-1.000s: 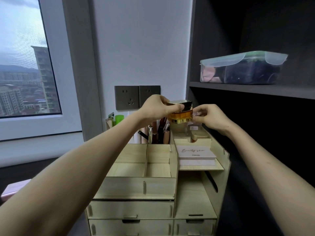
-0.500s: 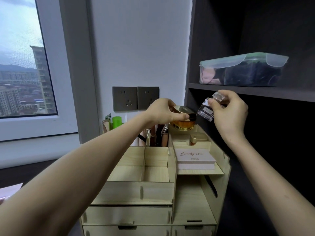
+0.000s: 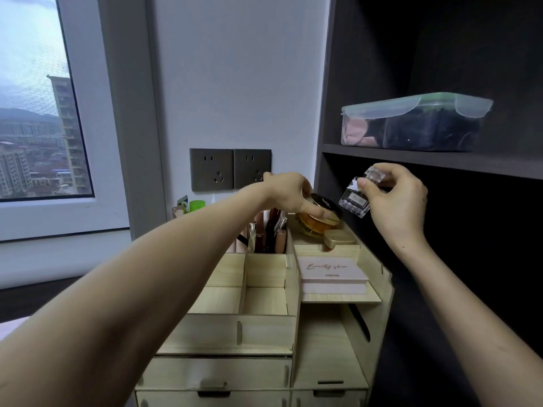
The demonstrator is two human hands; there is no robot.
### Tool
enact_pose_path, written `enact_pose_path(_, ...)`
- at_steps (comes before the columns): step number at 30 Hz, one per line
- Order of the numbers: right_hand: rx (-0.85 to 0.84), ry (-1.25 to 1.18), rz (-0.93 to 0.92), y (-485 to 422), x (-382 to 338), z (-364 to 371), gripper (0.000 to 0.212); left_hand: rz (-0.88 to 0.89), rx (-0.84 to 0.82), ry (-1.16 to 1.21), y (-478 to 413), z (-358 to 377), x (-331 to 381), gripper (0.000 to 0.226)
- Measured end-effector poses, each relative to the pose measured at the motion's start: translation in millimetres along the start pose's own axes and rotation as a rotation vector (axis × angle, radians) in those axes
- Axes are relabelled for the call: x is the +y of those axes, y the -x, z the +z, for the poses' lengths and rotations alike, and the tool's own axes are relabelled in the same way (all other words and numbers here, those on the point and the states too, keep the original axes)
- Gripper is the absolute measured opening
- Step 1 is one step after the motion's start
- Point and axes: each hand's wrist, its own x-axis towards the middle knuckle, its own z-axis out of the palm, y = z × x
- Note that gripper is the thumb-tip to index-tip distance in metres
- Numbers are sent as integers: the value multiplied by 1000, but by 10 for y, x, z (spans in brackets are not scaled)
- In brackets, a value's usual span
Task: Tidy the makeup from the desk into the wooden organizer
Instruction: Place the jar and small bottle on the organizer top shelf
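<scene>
The wooden organizer [image 3: 266, 327] stands in front of me with open compartments and drawers. My left hand [image 3: 289, 192] grips an amber jar with a black lid [image 3: 318, 220] at the organizer's top right back compartment. My right hand [image 3: 395, 198] holds a small clear glass bottle [image 3: 354, 199] in the air, to the right of the jar and above the organizer. A gold-capped item [image 3: 338, 238] sits just in front of the jar. A pink palette box [image 3: 332, 273] lies on the right shelf. Lipsticks and tubes [image 3: 269, 235] stand in the back middle compartment.
A dark shelf unit [image 3: 440, 163] rises on the right, carrying a lidded plastic box [image 3: 414, 121]. Two wall sockets [image 3: 230, 168] are behind the organizer and a window [image 3: 38, 113] is at the left. A green-capped item [image 3: 197, 205] stands behind the organizer.
My right hand lifted the clear bottle out of the top right compartment and raised it to the right. My left hand lowered the amber jar into that compartment.
</scene>
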Motion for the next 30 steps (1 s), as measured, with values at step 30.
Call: enact_pose_path(30,-348,-336,167,-16,-159,55,24,-62,-193,-260,159,-181,-82,76)
